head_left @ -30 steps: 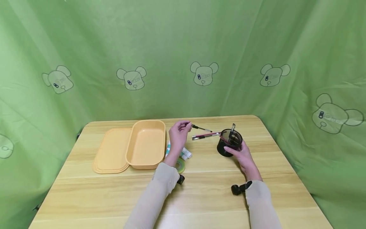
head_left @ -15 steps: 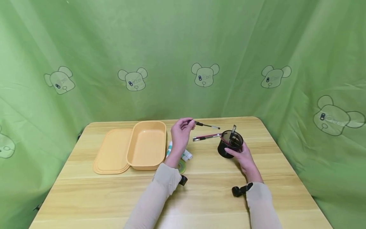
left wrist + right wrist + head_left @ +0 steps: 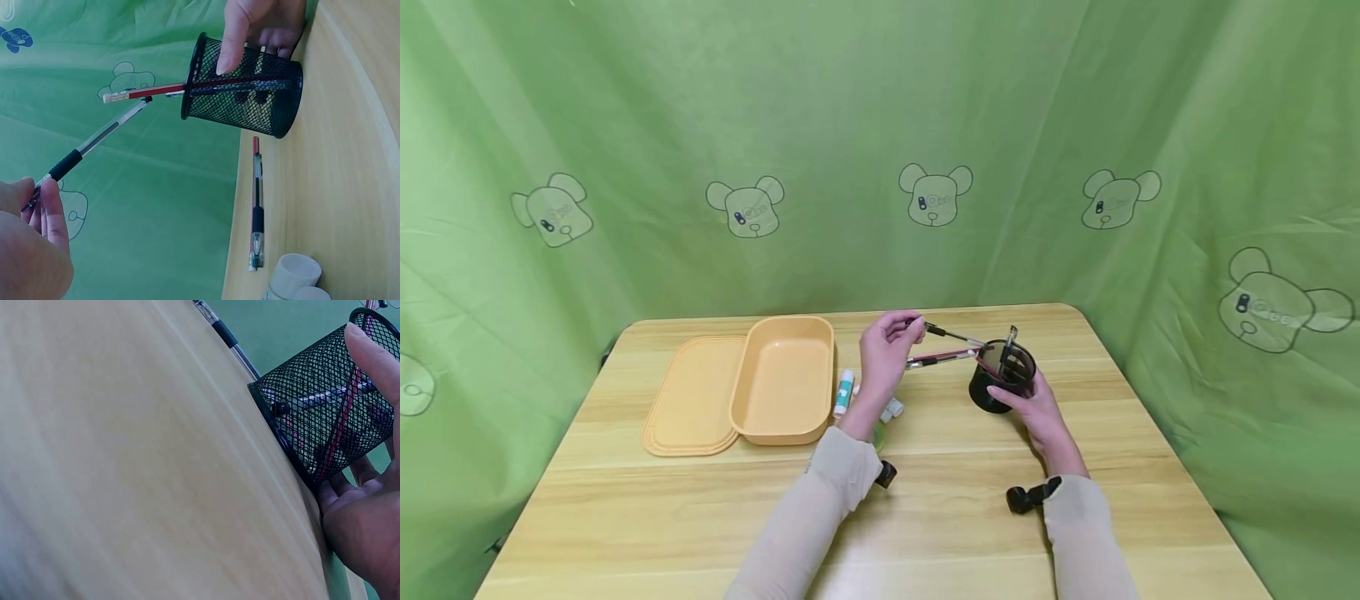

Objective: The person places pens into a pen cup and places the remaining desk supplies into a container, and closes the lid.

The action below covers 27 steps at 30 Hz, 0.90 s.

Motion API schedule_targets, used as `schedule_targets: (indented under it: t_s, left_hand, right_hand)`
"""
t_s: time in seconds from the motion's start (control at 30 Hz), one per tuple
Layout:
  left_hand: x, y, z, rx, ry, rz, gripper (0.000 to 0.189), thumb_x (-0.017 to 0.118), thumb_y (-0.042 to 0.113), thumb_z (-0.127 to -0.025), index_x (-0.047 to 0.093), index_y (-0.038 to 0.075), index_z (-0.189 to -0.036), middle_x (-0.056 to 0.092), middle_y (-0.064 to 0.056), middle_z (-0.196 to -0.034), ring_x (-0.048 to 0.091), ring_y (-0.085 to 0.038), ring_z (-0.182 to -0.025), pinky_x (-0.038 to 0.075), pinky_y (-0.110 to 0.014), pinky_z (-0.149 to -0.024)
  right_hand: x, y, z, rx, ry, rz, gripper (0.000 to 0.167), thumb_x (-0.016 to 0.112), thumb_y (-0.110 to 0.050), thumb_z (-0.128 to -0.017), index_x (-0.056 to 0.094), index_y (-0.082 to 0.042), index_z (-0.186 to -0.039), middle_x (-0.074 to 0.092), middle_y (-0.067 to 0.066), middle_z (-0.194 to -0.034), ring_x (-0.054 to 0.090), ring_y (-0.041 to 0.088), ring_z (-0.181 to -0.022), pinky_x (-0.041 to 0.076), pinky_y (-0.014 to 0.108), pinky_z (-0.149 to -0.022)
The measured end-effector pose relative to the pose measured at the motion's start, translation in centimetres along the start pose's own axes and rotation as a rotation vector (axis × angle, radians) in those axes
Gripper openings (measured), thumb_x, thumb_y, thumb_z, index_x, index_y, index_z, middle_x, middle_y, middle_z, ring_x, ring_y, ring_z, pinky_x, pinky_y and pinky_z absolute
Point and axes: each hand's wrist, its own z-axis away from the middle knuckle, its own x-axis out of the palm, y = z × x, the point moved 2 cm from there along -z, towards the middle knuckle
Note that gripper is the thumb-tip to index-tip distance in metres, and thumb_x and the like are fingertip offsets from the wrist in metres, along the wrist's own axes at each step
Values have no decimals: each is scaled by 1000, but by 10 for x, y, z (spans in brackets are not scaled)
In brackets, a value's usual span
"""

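Observation:
My left hand (image 3: 886, 350) pinches a clear gel pen with a black grip (image 3: 67, 165) by one end, between thumb and fingers. In the head view the pen's far end is close to the rim of a black mesh pen holder (image 3: 992, 392). My right hand (image 3: 1036, 410) holds that holder round its side, thumb across the mesh. A red pencil (image 3: 139, 92) and another pen (image 3: 1012, 335) stand leaning inside it. On the table beside the holder lie a second gel pen (image 3: 258, 219) and a red pencil, side by side.
Left of the hands stands an orange plastic box (image 3: 782, 383), its lid (image 3: 694, 396) flat alongside. A glue stick (image 3: 844, 393) lies between box and left forearm. More white-capped sticks (image 3: 892, 409) and a green tape roll (image 3: 878, 437) are partly hidden under that forearm.
My left hand has moved right with the pen, bringing the pen's far end up to the holder's rim. The right hand and the holder have stayed in place.

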Motion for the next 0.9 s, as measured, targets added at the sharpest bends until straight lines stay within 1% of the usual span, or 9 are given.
schedule_targets:
  t_s: [0.1,0.2,0.27,0.37,0.47,0.53,0.7,0.83,0.9]
  left_hand:
    - [3,-3,0,-5,-13,-1,24,76,11,-95,72,-4,-113,77,-17,-97,76,-28,-87,64,-29,-80]
    - [6,-5,1,-15,-27,-7,21,76,12,-95,74,-1,-112,78,-15,-97,76,-31,-90,64,-29,-81]
    - [8,-6,2,-18,-37,-20,20,76,13,-95,75,1,-111,78,-14,-97,76,-29,-90,64,-29,-81]
    - [11,-10,3,-21,-55,-33,20,76,13,-95,75,2,-112,79,-14,-98,76,-20,-87,64,-29,-82]
    - [14,-14,3,-38,-77,-39,20,76,13,-95,75,2,-112,79,-14,-98,75,-13,-85,64,-29,-82]
    - [16,-16,3,-62,-88,-39,21,77,14,-94,75,3,-112,79,-12,-99,74,-11,-85,64,-28,-83]
    - [21,-19,5,-114,-111,-11,23,77,13,-94,75,2,-114,79,-11,-101,75,-12,-88,64,-28,-84]
    - [24,-21,5,-118,-150,5,25,76,12,-95,74,-1,-116,78,-13,-104,76,-15,-91,63,-28,-86]
    - [26,-21,6,-115,-172,6,27,76,12,-95,73,-1,-118,78,-13,-106,76,-18,-94,63,-29,-88]
  right_hand:
    - [0,0,0,9,0,1,89,81,-15,-91,28,-17,-163,37,17,-164,47,16,-140,41,11,-108]
    - [-1,0,-1,7,-10,8,90,81,-16,-91,27,-19,-164,36,16,-165,40,25,-149,39,15,-114]
    - [-1,0,-1,2,-17,15,91,81,-18,-92,26,-20,-164,34,16,-166,36,29,-152,38,17,-116]
    - [-1,1,-2,-1,-11,3,89,81,-17,-91,29,-20,-163,37,15,-164,40,25,-149,39,15,-114]
    - [-1,3,-2,-9,-5,0,86,82,-17,-91,32,-19,-161,41,13,-161,48,13,-140,40,9,-108]
    - [-1,4,-2,-19,-2,-9,85,82,-16,-90,34,-18,-160,44,12,-159,50,6,-133,41,7,-105]
    - [0,3,-1,-30,-2,-2,86,81,-14,-91,32,-16,-161,43,16,-159,52,2,-127,41,7,-103]
    - [0,2,-1,-21,4,-3,87,81,-13,-91,30,-15,-162,41,18,-160,52,0,-126,41,7,-104]
    - [0,1,0,-17,7,-5,87,81,-14,-91,31,-15,-162,41,17,-160,51,3,-129,41,9,-105]
